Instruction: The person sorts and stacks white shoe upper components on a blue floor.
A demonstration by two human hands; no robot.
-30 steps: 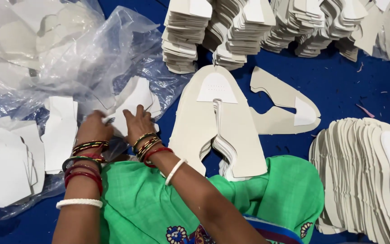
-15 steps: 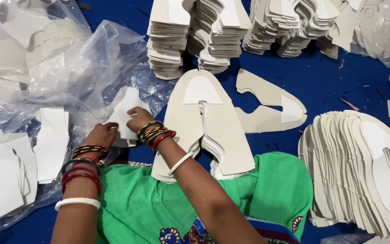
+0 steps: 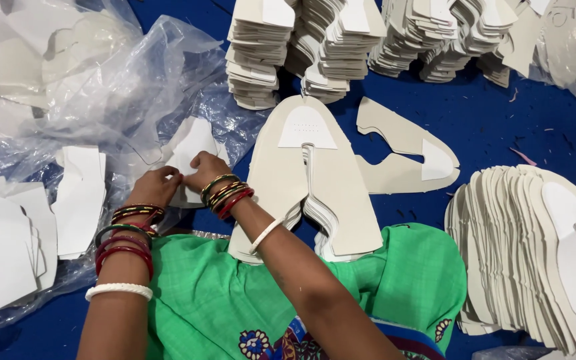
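Observation:
My left hand point(image 3: 155, 186) and my right hand point(image 3: 205, 169) meet over a small white cut piece point(image 3: 193, 145) that lies on crumpled clear plastic point(image 3: 118, 93). Both hands pinch its lower edge, fingers closed on it. Coloured bangles ring both wrists. Just right of my right arm lies a stack of beige shoe-upper pieces point(image 3: 315, 180), fanned open, its lower end resting against my green-clothed lap point(image 3: 235, 300).
Tall stacks of beige cut pieces point(image 3: 315, 47) line the far side of the blue surface point(image 3: 501, 127). One loose upper piece point(image 3: 405, 150) lies right of centre. A big fanned pile point(image 3: 535, 247) fills the right. White pieces point(image 3: 8, 247) lie at left.
The view has shifted a little. My hands have come closer together on the white piece, and the left hand has risen to meet the right.

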